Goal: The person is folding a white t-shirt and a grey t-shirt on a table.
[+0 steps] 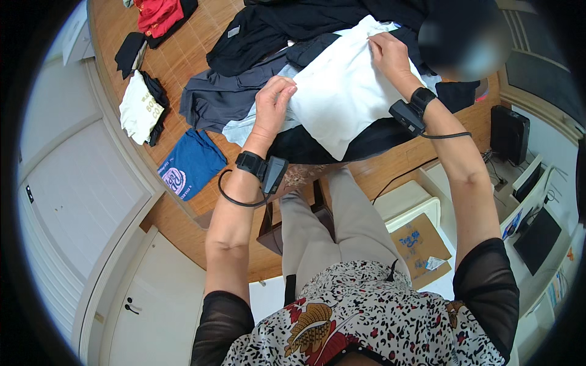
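Observation:
A white garment (348,88) is spread between my hands over a pile of clothes; its exact kind does not show. My left hand (273,105) is closed in a pinch at its left edge. Higher up on the right, my right hand (392,56) pinches the garment near its far edge. One corner of the white cloth points down toward my knees. Beneath and around it lie black garments (268,36), a dark grey garment (220,97) and a light grey-blue one (241,129).
Left of the pile lie a folded blue shirt (194,163), a folded white shirt (140,108) and red clothing (160,17). A blurred dark round shape (464,36) is at the upper right. A cardboard box (421,247) and a black device (510,135) stand on the right.

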The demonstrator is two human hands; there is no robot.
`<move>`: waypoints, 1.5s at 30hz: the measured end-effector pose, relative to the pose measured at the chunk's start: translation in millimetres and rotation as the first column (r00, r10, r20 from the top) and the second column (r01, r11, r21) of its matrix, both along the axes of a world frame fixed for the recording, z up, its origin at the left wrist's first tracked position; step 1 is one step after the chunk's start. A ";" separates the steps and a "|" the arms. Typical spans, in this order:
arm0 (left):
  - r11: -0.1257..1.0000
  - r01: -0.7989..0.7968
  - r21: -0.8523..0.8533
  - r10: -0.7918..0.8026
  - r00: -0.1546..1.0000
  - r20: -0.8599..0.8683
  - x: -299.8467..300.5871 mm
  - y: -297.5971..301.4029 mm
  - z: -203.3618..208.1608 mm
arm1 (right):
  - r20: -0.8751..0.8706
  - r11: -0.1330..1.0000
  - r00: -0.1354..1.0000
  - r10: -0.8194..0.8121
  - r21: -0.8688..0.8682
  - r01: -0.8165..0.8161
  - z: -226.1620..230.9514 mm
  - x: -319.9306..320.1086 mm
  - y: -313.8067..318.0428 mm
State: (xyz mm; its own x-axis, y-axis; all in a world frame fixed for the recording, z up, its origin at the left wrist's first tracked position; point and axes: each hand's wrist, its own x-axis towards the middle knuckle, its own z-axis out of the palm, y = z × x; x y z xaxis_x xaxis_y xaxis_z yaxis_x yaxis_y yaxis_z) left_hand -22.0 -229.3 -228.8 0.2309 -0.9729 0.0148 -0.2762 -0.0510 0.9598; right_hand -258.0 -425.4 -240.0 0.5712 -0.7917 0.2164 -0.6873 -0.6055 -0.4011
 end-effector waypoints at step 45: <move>0.894 0.448 -0.027 -0.398 0.819 0.414 43.3 -5.0 128.5 | 0.046 0.783 0.907 0.419 0.488 -0.386 218.4 22.3 71.3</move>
State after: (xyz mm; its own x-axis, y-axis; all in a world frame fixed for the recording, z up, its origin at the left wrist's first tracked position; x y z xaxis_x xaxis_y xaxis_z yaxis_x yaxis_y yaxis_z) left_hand 21.2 -234.3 -100.3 -0.2521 -0.9581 0.1358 -0.5936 0.2639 0.7602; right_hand -235.8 -354.1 -21.6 0.8601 -0.4804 -0.1714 -0.4573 -0.5775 -0.6763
